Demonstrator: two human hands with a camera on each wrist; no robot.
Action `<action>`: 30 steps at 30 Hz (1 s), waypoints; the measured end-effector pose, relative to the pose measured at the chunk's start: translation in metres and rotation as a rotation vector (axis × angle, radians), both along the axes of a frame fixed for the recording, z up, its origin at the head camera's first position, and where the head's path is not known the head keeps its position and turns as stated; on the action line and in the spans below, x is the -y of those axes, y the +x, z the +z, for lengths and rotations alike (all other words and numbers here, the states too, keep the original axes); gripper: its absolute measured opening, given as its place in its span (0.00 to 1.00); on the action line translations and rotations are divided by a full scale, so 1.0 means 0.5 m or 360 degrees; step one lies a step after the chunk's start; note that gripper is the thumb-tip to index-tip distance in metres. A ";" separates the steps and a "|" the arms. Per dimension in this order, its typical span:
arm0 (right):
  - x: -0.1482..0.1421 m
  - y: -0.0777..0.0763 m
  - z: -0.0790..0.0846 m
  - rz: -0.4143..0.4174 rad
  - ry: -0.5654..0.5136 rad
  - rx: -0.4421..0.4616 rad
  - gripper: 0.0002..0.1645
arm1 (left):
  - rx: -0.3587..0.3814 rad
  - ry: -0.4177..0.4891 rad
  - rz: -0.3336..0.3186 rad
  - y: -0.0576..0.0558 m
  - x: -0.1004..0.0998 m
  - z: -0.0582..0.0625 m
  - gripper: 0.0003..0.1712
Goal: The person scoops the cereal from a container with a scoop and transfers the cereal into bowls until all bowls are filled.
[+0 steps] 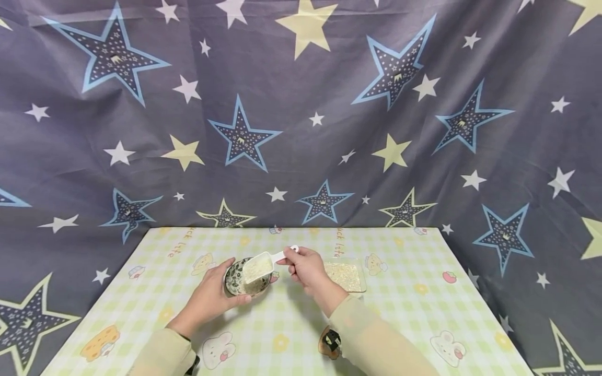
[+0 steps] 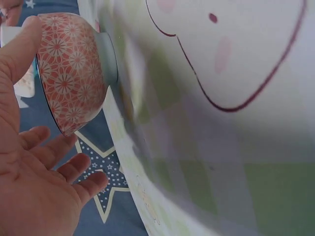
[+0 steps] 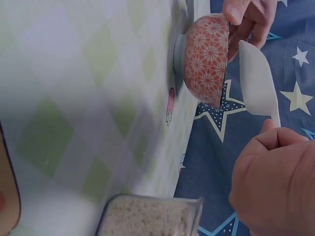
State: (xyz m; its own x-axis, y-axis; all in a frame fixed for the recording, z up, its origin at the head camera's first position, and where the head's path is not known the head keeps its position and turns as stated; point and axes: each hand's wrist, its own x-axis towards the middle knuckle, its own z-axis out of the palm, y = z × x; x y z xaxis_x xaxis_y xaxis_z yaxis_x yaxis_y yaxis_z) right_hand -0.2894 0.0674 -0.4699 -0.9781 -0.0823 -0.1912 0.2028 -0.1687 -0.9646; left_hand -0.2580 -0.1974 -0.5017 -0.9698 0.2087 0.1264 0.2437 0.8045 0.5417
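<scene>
A small bowl (image 2: 71, 71), red with white flowers outside and leaf-patterned inside, stands on the table. My left hand (image 1: 211, 293) holds it at the side, thumb at the near rim and fingers around the far side. Over the bowl is a white plastic scoop (image 3: 258, 83), filled with pale, fine-looking grains (image 1: 256, 268). My right hand (image 1: 308, 270) pinches the scoop's handle (image 1: 280, 256) between thumb and fingers. In the right wrist view the scoop hangs above the bowl's rim, apart from it.
Right of the bowl, partly behind my right forearm, stands a clear box (image 1: 363, 284) of pale flakes (image 3: 147, 216). A checked cloth (image 1: 263, 334) with cartoon prints covers the table. Behind it hangs a dark curtain (image 1: 301, 104) with stars.
</scene>
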 end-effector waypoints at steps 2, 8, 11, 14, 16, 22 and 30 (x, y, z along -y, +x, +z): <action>0.005 0.002 -0.001 -0.0012 0.0013 -0.0019 0.19 | 0.0004 -0.0005 -0.0001 -0.002 -0.002 -0.001 0.72; 0.018 0.012 0.000 -0.0034 0.0046 -0.0081 0.19 | -0.0015 -0.0006 0.0003 -0.006 -0.003 -0.006 0.72; 0.020 0.015 -0.001 -0.0046 0.0059 -0.0106 0.19 | -0.0012 -0.0009 -0.0002 -0.008 -0.002 -0.007 0.72; 0.018 0.015 -0.003 -0.0058 0.0058 -0.0110 0.17 | 0.0000 -0.0012 -0.0003 -0.009 -0.003 -0.006 0.72; 0.018 0.013 -0.004 -0.0062 0.0048 -0.0109 0.16 | 0.0005 -0.0017 -0.0002 -0.009 -0.003 -0.006 0.73; 0.016 0.011 -0.002 -0.0058 0.0053 -0.0133 0.15 | 0.0000 -0.0021 -0.0007 -0.009 -0.003 -0.006 0.73; 0.018 0.014 0.002 -0.0076 0.0057 -0.0188 0.16 | -0.0006 0.0004 -0.0011 -0.009 -0.008 -0.002 0.72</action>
